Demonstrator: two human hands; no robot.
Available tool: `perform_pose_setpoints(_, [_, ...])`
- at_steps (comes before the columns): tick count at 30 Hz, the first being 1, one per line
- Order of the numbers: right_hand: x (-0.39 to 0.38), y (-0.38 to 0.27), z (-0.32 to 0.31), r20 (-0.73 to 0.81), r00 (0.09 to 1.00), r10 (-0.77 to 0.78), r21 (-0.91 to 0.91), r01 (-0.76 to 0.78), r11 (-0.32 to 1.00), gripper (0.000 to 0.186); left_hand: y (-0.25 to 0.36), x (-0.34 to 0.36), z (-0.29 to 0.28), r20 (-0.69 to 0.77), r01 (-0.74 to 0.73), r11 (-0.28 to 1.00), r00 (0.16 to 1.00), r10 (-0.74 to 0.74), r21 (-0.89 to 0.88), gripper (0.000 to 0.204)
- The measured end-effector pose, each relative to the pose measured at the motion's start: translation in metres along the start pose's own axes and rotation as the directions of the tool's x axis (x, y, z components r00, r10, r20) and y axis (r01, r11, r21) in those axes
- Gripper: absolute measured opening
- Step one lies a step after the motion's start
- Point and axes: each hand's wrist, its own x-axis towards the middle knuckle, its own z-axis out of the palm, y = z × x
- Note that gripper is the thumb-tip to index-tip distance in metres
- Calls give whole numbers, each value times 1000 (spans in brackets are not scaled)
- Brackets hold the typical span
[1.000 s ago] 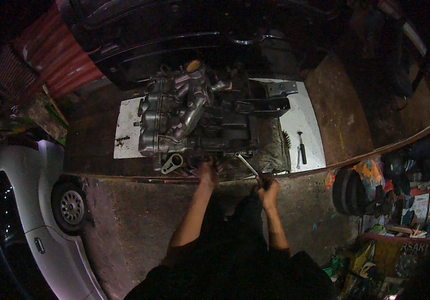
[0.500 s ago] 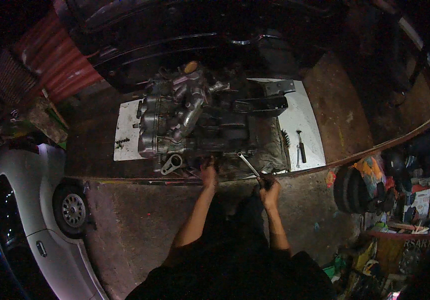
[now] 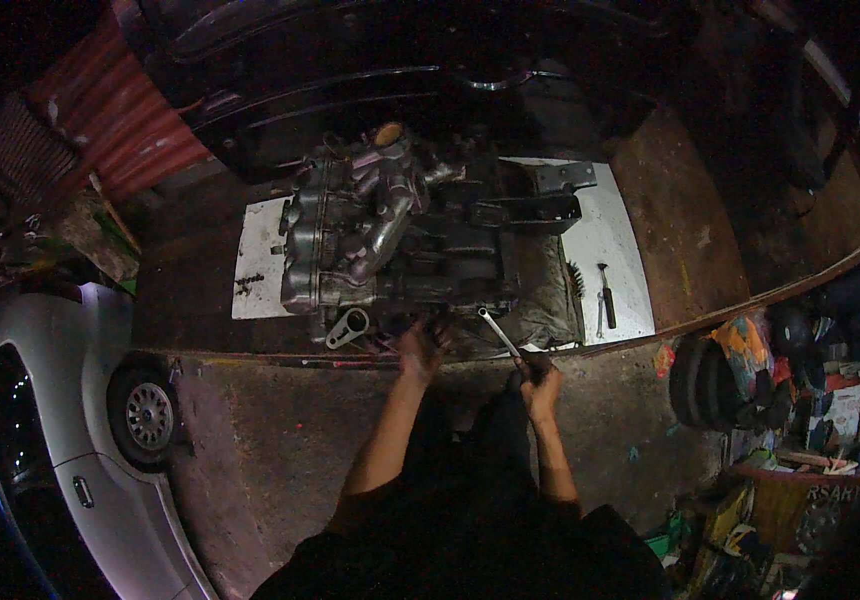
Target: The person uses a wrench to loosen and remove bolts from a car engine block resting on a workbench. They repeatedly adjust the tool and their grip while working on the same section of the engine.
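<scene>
A dark metal engine block (image 3: 450,262) lies on the workbench, with a bare metal manifold pipe (image 3: 387,237) across its upper side. My right hand (image 3: 540,385) is closed around the lower end of a silver wrench (image 3: 502,335). The wrench slants up and left, its ring end by the block's near edge. My left hand (image 3: 418,355) is at the same edge, left of the wrench; its fingers are dark and smeared, so their pose is unclear. Left of that hand lies a grey metal arm with a round hole (image 3: 348,328).
A white board (image 3: 605,230) lies under the engine, with a black-handled tool (image 3: 607,305) and a dark brush (image 3: 576,280) on its right. A grey cloth (image 3: 547,318) sits beside the block. A silver car (image 3: 100,480) stands at left; tyres (image 3: 700,385) and clutter are at right.
My left hand has shifted slightly down and turned, its fingers now looking more spread but blurred. My right hand keeps its grip on the wrench, nearly still. The view has moved slightly.
</scene>
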Motion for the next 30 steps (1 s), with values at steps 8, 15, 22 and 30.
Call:
perform_pose_setpoints(8, [6, -22, 5, -15, 1000, -27, -51, 26, 998, 12, -18, 27, -19, -156, -212, 973, 962, 225, 96, 29])
perform_pose_setpoints(15, [2, -14, 8, 6, 1000, -22, 49, 22, 999, 15, -24, 39, -40, -141, -133, 985, 979, 148, 113, 20])
perform_pose_setpoints(22, [0, 2, 6, 29, 997, 72, -16, -72, 997, 26, -23, 31, -37, -124, -127, 988, 983, 137, 89, 28])
perform_pose_setpoints(30, [-8, 70, 67, 203, 979, 15, 282, -73, 957, 28, 11, -14, -30, -133, -174, 728, 930, 343, 663, 34])
